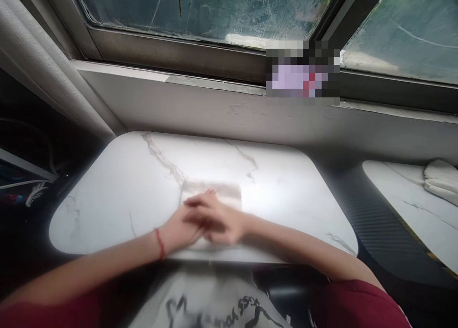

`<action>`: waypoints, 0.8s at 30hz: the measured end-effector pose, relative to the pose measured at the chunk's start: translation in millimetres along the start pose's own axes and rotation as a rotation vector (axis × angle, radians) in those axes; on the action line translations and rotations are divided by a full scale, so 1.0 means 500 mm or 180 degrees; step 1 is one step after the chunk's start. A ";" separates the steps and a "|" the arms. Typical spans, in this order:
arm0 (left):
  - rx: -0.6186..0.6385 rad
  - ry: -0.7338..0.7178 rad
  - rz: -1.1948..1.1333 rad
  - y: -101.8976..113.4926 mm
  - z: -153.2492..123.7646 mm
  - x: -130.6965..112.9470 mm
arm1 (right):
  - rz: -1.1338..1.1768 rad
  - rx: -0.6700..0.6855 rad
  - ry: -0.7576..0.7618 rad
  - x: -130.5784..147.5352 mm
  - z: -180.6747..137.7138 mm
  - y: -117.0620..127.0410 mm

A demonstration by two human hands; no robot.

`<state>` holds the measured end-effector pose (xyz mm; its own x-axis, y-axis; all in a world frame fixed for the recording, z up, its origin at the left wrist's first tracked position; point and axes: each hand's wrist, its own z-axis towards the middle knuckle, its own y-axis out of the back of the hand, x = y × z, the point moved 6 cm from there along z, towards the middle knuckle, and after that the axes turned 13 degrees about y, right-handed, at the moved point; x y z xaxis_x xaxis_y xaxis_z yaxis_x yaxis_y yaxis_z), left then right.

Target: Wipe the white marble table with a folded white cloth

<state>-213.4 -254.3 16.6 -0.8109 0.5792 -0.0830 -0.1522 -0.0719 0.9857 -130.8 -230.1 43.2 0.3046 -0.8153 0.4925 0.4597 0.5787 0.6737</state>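
Observation:
A folded whitish cloth (231,190) lies flat near the front middle of the white marbled table (107,189). Over it my two hands overlap, both a little smeared by motion. My left hand (179,227), with a red string at the wrist, points toward the cloth; its fingers are mostly hidden under the other hand. Across it lies my right hand (226,224), fingers stretched toward the left and apart. Nothing shows in the right hand. Whether either palm touches the cloth cannot be made out.
Behind the table a grey-white wall (214,113) rises to a window (200,13). A blurred-out patch (298,77) covers part of the sill. At right, a second marbled table (425,213) carries a pale cloth (442,180). A pale curtain (43,51) hangs at left.

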 end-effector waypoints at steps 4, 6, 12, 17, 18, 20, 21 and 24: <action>-0.0305 0.0344 0.0443 0.049 -0.098 0.020 | -0.0529 0.0740 0.0417 0.039 0.025 -0.047; -0.0419 0.0676 0.0570 0.063 -0.144 0.045 | -0.0760 0.1023 0.0468 0.039 0.050 -0.063; -0.0450 0.1748 0.0573 0.067 -0.265 0.133 | -0.1272 0.1231 0.0757 0.005 0.153 -0.129; -0.0571 0.2285 0.0596 0.066 -0.321 0.218 | -0.1598 0.1343 0.1148 -0.045 0.238 -0.179; -0.0546 0.2371 0.0568 0.066 -0.322 0.242 | -0.1631 0.1359 0.1194 -0.060 0.253 -0.183; -0.0427 0.2500 0.0450 0.068 -0.311 0.296 | -0.1697 0.1334 0.1167 -0.097 0.282 -0.184; -0.0331 0.2515 0.0367 0.069 -0.299 0.325 | -0.1731 0.1294 0.1088 -0.120 0.294 -0.183; -0.0056 0.2338 0.0147 0.078 -0.239 0.409 | -0.1831 0.1105 0.0688 -0.195 0.323 -0.170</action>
<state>-452.7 -235.4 20.7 -0.9853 -0.1176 -0.1243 -0.1129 -0.0997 0.9886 -334.2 -196.5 27.0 0.2685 -0.9590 -0.0907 0.3157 -0.0013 0.9488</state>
